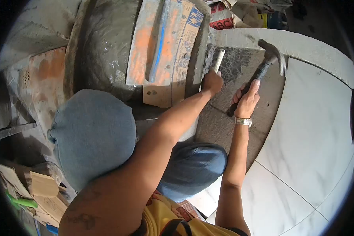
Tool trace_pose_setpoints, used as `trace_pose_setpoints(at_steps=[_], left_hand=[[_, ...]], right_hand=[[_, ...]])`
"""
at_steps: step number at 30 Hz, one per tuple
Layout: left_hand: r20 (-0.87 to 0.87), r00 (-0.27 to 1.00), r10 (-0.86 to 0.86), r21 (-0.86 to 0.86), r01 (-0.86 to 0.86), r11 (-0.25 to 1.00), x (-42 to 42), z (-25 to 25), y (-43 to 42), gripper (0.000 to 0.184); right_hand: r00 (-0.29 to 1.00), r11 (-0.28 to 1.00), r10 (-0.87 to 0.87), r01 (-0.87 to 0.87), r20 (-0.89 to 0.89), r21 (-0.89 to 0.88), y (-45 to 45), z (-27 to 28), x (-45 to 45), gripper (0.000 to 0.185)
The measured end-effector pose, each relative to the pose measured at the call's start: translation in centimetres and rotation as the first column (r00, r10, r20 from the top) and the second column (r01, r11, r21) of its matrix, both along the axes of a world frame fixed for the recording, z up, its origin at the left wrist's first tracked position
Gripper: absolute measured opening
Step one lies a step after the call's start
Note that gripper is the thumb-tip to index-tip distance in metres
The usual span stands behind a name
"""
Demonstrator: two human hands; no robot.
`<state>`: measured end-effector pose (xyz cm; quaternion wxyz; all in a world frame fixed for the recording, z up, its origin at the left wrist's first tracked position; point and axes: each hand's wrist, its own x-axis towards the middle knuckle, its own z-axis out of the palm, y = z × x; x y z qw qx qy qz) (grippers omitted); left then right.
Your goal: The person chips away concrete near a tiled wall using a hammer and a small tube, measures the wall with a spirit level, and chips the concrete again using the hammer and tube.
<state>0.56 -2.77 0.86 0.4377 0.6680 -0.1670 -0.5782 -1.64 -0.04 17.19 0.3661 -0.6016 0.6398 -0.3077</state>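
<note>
My right hand [247,101], with a watch at the wrist, is closed around the black handle of a claw hammer [270,53]. The hammer's head points away from me, above the bare grey floor patch [259,124]. To its left, my left hand [212,82] is closed around a short pale rod [220,59]. One end of the rod sticks up out of the fist; its other end is hidden, so its kind is unclear. Both hands are over the rough, cracked patch, between the mortar trough and the laid tiles.
Wet grey mortar [110,47] fills a trough on the left. A stained float with a blue handle [159,43] lies over it on cardboard [177,88]. White marbled tiles [318,118] cover the right side, below a pale curved ledge [303,46]. Bags [222,15] stand behind; cardboard scraps [45,185] lie lower left.
</note>
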Motion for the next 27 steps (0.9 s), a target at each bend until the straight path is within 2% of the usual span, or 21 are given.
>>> trace_pose_setpoints(at_steps=[1,2,3,4,5,6,7,10,12,15,18,19,22,24,26,27], left_hand=[[0.039,0.991,0.130,-0.033,-0.129,0.991,-1.9,-1.3,-0.3,0.037],[-0.211,0.950,0.230,0.032,-0.229,0.973,-2.4,-2.3,-0.9,0.038],[-0.441,0.838,0.321,0.116,-0.302,0.946,-2.6,-3.1,-1.9,0.038],[-0.633,0.664,0.399,0.214,-0.345,0.914,-2.5,-2.9,-2.4,0.039],[-0.512,0.791,0.336,0.155,-0.299,0.942,-1.8,-2.5,-2.0,0.039],[-0.434,0.843,0.316,0.111,-0.298,0.948,-2.2,-3.1,-2.1,0.038],[-0.350,0.887,0.300,0.067,-0.296,0.953,-3.4,-5.3,-3.0,0.038],[-0.216,0.944,0.250,0.021,-0.251,0.968,-3.2,-5.9,-3.1,0.039],[-0.250,0.947,0.204,-0.022,-0.216,0.976,-2.7,-5.7,-2.8,0.041],[-0.185,0.950,0.251,-0.024,-0.260,0.965,-2.7,-5.0,-2.5,0.043],[-0.282,0.947,0.151,-0.049,-0.171,0.984,-0.8,-2.5,-1.1,0.053],[-0.227,0.960,0.162,-0.048,-0.177,0.983,-1.2,-3.0,-1.3,0.052],[-0.108,0.977,0.185,-0.071,-0.194,0.979,-2.4,-4.0,-1.9,0.051],[-0.091,0.977,0.193,-0.105,-0.203,0.974,-2.8,-4.7,-1.7,0.052],[0.024,0.988,0.152,-0.177,-0.146,0.973,-3.8,-6.8,-2.2,0.046],[0.001,0.985,0.174,-0.194,-0.170,0.966,-4.5,-7.6,-2.3,0.042]], right_hand=[[0.998,1.000,0.003,-0.003,-0.064,0.013,0.2,-0.3,-0.3,0.061],[0.992,1.000,0.006,-0.003,-0.129,0.021,0.2,-0.7,-0.8,0.061],[0.981,1.000,0.004,0.001,-0.193,0.023,0.2,-1.0,-1.4,0.060],[0.984,0.999,0.023,-0.014,-0.178,0.051,0.2,-0.9,-1.4,0.059],[0.988,0.998,0.021,-0.010,-0.155,0.068,0.2,-0.8,-1.4,0.060],[0.991,0.996,0.018,-0.006,-0.132,0.091,0.4,-0.6,-1.3,0.060],[0.992,0.996,0.019,-0.007,-0.128,0.088,0.4,-0.4,-1.4,0.060],[0.993,0.996,0.019,-0.008,-0.118,0.089,0.4,-0.3,-1.4,0.060],[0.992,0.995,0.018,-0.005,-0.128,0.098,0.2,-0.3,-1.3,0.060],[0.980,0.995,0.056,-0.038,-0.192,0.093,0.0,-0.4,-0.8,0.059],[0.955,0.990,0.134,-0.118,-0.265,0.078,-0.4,-1.1,-1.1,0.057],[0.938,0.986,0.165,-0.154,-0.306,0.059,-0.3,-1.3,-1.0,0.054],[0.775,0.917,0.199,-0.363,-0.600,-0.163,0.0,-2.5,-1.1,0.058],[0.701,0.938,0.233,-0.344,-0.674,-0.033,1.1,-0.9,1.2,0.063],[0.560,0.901,0.272,-0.433,-0.783,0.003,0.9,-1.6,1.0,0.064],[0.543,0.913,0.298,-0.402,-0.785,0.068,0.9,-1.7,1.1,0.064]])
